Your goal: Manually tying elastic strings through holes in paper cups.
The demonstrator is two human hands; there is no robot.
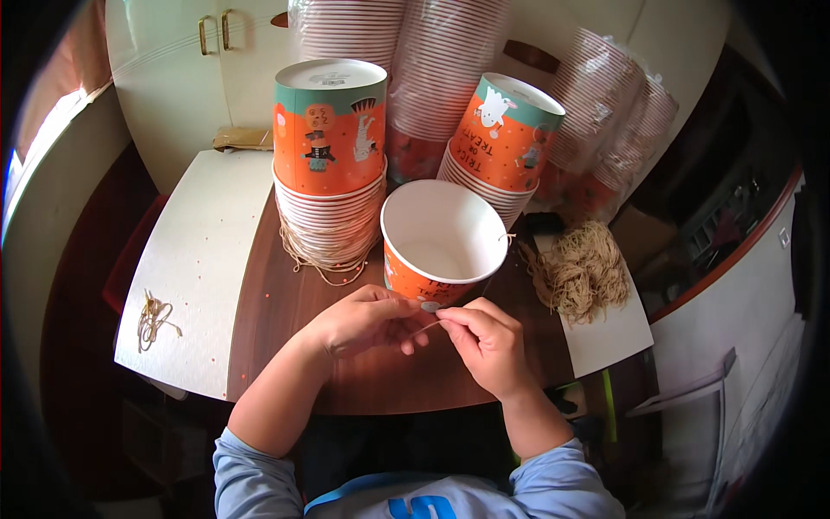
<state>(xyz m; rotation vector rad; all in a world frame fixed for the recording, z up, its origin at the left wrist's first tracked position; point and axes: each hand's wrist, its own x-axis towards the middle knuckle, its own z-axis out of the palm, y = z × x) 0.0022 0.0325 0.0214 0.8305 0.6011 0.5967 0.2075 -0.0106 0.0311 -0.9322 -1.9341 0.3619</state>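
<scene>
An orange paper bucket (445, 233) with a white inside stands in front of me, its mouth tilted toward me. A short knotted end of cord (507, 236) sticks out at its right rim. Just below the bucket's near side, my right hand (488, 344) pinches a thin tan cord (427, 329) between thumb and fingers. The cord runs across to my left hand (361, 322), whose fingers curl loosely about its other part. The left thumb lies close against the bucket's front.
Upside-down bucket stacks stand behind, at left (330, 138) and right (506, 134), cords hanging about the left one. Plastic-wrapped stacks (441, 78) rise farther back. A tangled cord heap (588, 272) lies right; a small cord bundle (154, 318) lies left on the table (194, 259).
</scene>
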